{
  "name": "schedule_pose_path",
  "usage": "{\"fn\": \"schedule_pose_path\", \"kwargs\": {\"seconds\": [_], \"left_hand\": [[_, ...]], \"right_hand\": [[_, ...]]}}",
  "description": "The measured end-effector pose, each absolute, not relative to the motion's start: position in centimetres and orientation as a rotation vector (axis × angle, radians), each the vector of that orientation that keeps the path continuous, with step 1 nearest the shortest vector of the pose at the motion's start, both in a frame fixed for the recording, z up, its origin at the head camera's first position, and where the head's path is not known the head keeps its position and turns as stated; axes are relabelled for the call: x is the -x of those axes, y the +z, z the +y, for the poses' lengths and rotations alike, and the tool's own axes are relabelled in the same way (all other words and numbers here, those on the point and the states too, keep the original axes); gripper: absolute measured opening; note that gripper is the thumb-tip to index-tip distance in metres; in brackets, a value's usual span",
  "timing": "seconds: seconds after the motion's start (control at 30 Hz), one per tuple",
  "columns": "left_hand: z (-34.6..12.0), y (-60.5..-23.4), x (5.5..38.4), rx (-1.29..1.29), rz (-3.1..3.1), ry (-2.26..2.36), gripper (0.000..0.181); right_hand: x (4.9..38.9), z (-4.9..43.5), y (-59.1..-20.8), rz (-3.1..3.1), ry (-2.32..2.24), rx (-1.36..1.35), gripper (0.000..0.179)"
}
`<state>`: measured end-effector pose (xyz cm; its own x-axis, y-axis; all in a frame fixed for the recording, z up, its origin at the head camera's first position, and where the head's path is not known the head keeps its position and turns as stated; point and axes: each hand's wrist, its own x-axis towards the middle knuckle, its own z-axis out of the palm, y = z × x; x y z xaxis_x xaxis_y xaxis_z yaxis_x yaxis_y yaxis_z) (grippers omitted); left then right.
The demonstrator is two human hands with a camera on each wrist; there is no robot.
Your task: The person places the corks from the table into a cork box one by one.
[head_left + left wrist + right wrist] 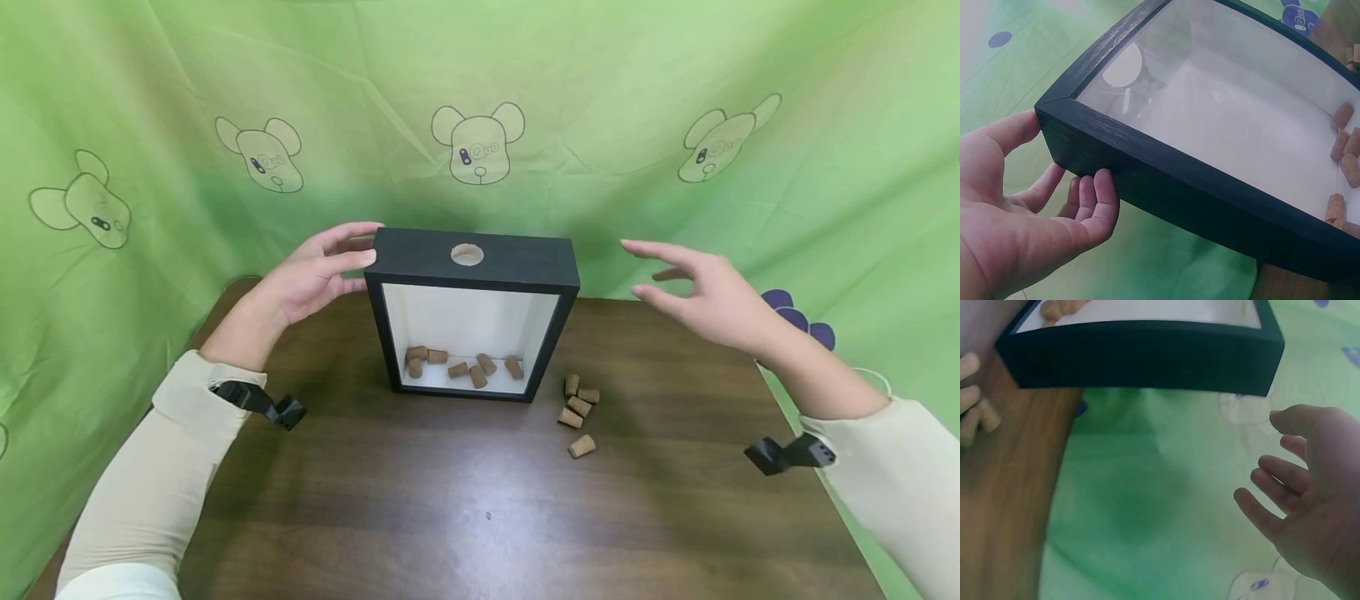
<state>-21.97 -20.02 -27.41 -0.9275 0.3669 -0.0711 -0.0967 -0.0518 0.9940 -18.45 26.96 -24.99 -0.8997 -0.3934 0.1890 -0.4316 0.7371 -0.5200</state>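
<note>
A black shadow-box frame (pixel 477 265) with a clear front and a round hole (pixel 467 254) in its top stands upright on the table. Several corks (pixel 477 377) lie inside along its bottom, against a white back. My left hand (pixel 306 271) touches the box's upper left corner; in the left wrist view its fingertips (pixel 1104 181) rest along the black side. Off to the right, my right hand (pixel 708 292) hovers with nothing in it, fingers spread and loosely bent, apart from the box. Several more corks (pixel 579 406) lie on the table near the box's lower right corner.
The brown wooden table (pixel 450 500) extends in front of the box. A green curtain (pixel 600 100) printed with bear heads hangs behind and at both sides. Each wrist carries a small black camera mount (pixel 258 402).
</note>
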Motion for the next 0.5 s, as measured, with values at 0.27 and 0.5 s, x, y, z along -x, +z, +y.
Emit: {"fn": "schedule_pose_path", "kwargs": {"seconds": [0.27,0.5], "left_hand": [[-20.0,-27.2,21.9,-0.278,1.930,2.034,0.055],[-20.1,-27.4,22.0,-0.285,1.916,2.040,0.057]], "right_hand": [[17.8,29.9,-28.7,-2.836,0.932,-0.670,0.051],[17.2,32.1,-32.7,-2.818,0.987,-0.723,0.041]]}}
